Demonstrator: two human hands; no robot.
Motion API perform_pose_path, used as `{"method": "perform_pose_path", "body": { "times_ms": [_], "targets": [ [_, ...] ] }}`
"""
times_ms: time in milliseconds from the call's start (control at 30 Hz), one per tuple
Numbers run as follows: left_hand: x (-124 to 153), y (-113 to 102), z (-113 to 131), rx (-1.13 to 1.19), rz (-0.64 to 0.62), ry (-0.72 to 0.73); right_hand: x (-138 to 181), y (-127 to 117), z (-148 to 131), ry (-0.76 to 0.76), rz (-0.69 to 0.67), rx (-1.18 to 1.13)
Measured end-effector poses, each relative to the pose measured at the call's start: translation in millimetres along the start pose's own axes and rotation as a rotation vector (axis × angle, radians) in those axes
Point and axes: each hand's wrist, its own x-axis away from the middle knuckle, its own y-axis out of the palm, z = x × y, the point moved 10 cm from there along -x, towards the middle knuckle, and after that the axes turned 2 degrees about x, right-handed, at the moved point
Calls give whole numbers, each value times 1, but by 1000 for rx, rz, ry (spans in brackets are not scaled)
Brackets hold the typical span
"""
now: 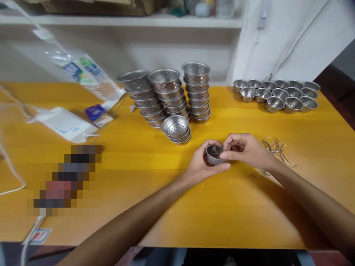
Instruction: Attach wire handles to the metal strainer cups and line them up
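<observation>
My left hand (203,162) wraps round a small perforated metal cup (214,155), tilted with its mouth toward me, just above the table. At the cup's right rim, my right hand (241,149) is closed in a pinch, its thumb against the edge. Whatever sits between those fingertips is hidden. Curved thin wire pieces (277,149) lie in a loose heap behind and beside my right wrist. A short stack of similar perforated cups (176,129) leans to the left of my hands.
Three tall stacks of perforated cups (169,88) stand at the back. Several single cups (280,94) sit in rows at the back right. At left are a plastic bottle packet (85,72), a white device (66,123), a small purple box (97,113) and cables.
</observation>
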Motion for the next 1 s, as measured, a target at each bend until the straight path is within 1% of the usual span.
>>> {"method": "perform_pose_path", "body": {
  "times_ms": [167,333,600,667,733,767,800,833,867,933,967,1000],
  "targets": [
    [1,-1,3,20,-12,-8,-1,4,2,11,15,25],
    [1,0,3,34,-11,-6,-1,6,6,-3,30,-35],
    [0,-1,-1,3,-13,23,-1,11,5,1,-4,-18],
    [1,-4,-2,-6,14,43,-2,5,0,-35,29,43],
    [1,-7,-1,-29,63,55,-2,-7,-6,-83,118,139],
    [2,-9,-1,-48,86,62,-2,-14,-6,-83,176,172],
    [3,-10,1,-72,109,74,-1,-20,-3,-49,223,184],
    [4,-10,3,-101,129,89,-1,-23,4,20,241,174],
    [4,-10,5,-132,142,102,-1,-23,13,110,223,148],
    [4,-10,4,-183,156,116,0,-14,30,259,119,94],
    [4,-9,2,-189,157,119,-1,-10,34,286,73,76],
    [3,-9,0,-179,152,124,-3,-11,34,279,54,58]
  ]
}}
